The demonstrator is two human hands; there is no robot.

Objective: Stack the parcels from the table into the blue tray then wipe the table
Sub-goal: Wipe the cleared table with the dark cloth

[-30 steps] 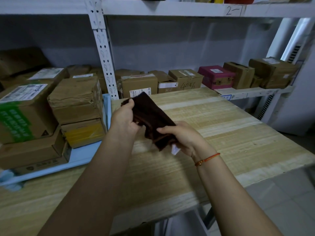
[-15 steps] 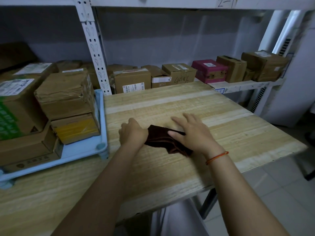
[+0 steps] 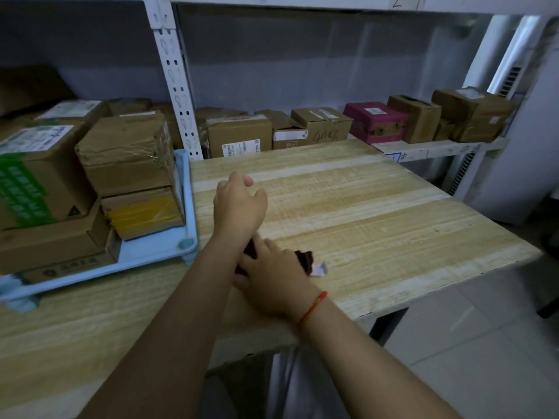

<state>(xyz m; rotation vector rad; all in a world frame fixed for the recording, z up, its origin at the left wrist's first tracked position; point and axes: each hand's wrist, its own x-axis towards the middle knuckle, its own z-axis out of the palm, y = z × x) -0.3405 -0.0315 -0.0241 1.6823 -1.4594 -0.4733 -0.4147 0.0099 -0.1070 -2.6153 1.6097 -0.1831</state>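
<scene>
A dark brown cloth (image 3: 305, 260) with a white tag lies on the wooden table (image 3: 378, 213) near its front edge. My right hand (image 3: 273, 281) presses flat on the cloth and covers most of it. My left hand (image 3: 239, 204) hovers above the table beyond the cloth, its fingers loosely curled and holding nothing; its forearm crosses over the cloth's left end. The blue tray (image 3: 145, 258) sits at the table's left side with several cardboard parcels (image 3: 127, 152) stacked in it.
A white metal shelf rack (image 3: 174, 74) stands behind the table. Its shelf carries several cardboard boxes (image 3: 239, 137) and a pink box (image 3: 375, 120). The table's right and front edges drop off to a tiled floor (image 3: 484, 343).
The cloth went from being held up in both hands to lying on the table. My left hand has let go and lifted away; my right hand presses it nearer the front edge.
</scene>
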